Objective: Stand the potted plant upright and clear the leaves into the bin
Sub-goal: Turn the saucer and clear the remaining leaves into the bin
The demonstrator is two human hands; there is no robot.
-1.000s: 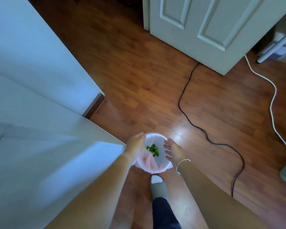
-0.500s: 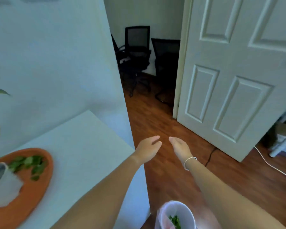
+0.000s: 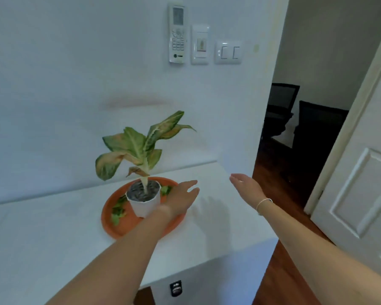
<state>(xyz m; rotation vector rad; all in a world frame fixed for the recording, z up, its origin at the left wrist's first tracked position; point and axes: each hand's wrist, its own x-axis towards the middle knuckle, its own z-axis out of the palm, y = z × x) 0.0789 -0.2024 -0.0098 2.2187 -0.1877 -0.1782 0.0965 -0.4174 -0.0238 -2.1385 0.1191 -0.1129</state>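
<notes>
The potted plant [image 3: 143, 200] stands upright in a white pot on an orange saucer [image 3: 119, 227] on the white table [image 3: 53, 238]. Several loose green leaf pieces [image 3: 118, 211] lie on the saucer left of the pot, and a few more [image 3: 165, 190] lie behind it on the right. My left hand [image 3: 182, 198] hovers open over the saucer's right side, just right of the pot, holding nothing. My right hand [image 3: 245, 187] is open in the air above the table's right end. The bin is out of view.
The table stands against a white wall carrying a remote holder [image 3: 177, 33] and light switches [image 3: 229, 51]. To the right are a doorway with dark chairs [image 3: 282, 108], a white door [image 3: 361, 183] and wooden floor [image 3: 271, 282].
My view has swung up from the bin on the floor to the table. Both empty hands rose from the bin's rim and now reach over the table, the left by the pot.
</notes>
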